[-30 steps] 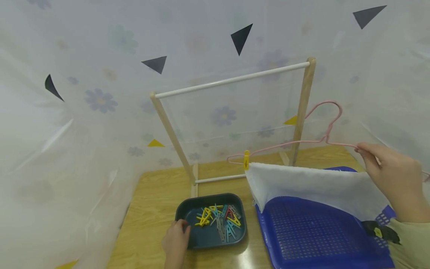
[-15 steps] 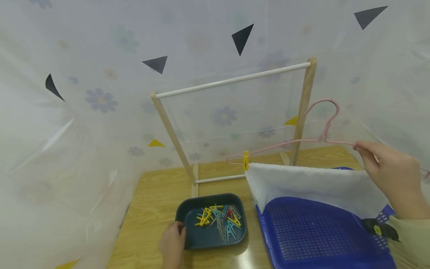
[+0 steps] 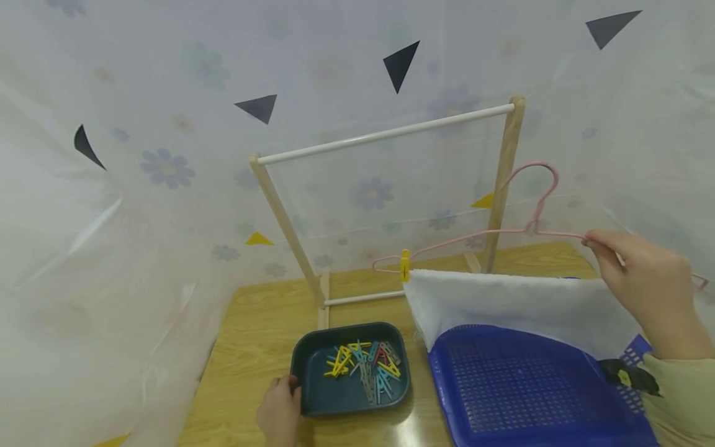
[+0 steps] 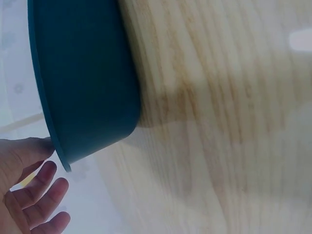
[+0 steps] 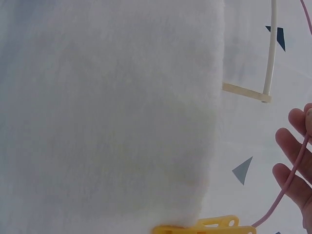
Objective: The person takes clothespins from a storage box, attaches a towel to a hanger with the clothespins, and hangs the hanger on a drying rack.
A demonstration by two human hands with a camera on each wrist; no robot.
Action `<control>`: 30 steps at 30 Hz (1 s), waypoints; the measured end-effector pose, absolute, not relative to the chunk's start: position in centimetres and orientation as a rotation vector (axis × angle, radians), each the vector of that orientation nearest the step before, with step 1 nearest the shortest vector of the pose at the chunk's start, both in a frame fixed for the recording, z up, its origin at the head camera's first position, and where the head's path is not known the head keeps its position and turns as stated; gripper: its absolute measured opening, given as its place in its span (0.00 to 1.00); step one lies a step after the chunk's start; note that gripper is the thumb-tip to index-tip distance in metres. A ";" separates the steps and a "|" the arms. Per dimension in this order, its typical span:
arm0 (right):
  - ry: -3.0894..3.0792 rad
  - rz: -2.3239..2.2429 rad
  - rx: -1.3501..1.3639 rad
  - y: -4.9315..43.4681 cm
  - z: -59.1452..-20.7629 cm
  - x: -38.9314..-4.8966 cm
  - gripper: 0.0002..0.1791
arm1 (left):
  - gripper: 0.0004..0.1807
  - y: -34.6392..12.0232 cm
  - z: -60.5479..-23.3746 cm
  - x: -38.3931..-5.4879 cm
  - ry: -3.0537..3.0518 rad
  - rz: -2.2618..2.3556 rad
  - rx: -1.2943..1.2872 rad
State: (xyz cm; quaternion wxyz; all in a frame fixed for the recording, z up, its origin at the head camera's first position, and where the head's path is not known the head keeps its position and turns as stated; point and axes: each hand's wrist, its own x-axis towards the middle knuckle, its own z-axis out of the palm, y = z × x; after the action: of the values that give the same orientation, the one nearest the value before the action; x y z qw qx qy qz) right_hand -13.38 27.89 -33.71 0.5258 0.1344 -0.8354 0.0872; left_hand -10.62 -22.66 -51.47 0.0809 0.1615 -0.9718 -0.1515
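My right hand (image 3: 642, 273) pinches the thin wire of a pink clothes hanger (image 3: 537, 214) between thumb and index finger. From the hanger hangs a white cloth (image 3: 514, 304), fixed near its left end by a yellow clothespin (image 3: 404, 266). The right wrist view has the cloth (image 5: 107, 117) filling its left side and another yellow clothespin (image 5: 209, 226) at the bottom. Beside the left rim of a dark green tray (image 3: 329, 396) is my left hand (image 3: 280, 406). Its fingers are relaxed, with one fingertip right at the rim in the left wrist view.
Several yellow, blue, grey and red clothespins (image 3: 365, 366) lie in the tray. A blue mesh basket (image 3: 514, 385) stands at the right under the cloth. Behind them rises a wooden rack with a white top rail (image 3: 385, 133), on a wood-grain table (image 3: 240, 354).
My left hand has drawn leftward and down from over the tray's left edge to its outer side. The right hand, hanger and cloth have shifted slightly left and up.
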 end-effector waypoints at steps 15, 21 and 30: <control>-1.983 0.197 0.349 27.7 -33.0 -13.8 0.34 | 0.08 -23.0 -52.0 -10.0 -2.864 -0.463 0.514; -1.991 0.180 0.371 27.4 -32.6 -13.9 0.32 | 0.07 -23.3 -52.0 -10.1 -2.903 -0.503 0.556; -1.993 0.197 0.378 27.0 -32.3 -14.3 0.31 | 0.14 -23.6 -52.3 -10.0 -2.894 -0.546 0.595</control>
State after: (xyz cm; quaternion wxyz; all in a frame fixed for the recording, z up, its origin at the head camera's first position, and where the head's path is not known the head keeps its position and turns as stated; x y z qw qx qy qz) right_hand -14.30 27.05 -32.34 0.5243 0.1580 -0.8327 0.0825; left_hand -9.98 -23.62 -52.33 0.0683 0.1975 -0.9610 -0.1813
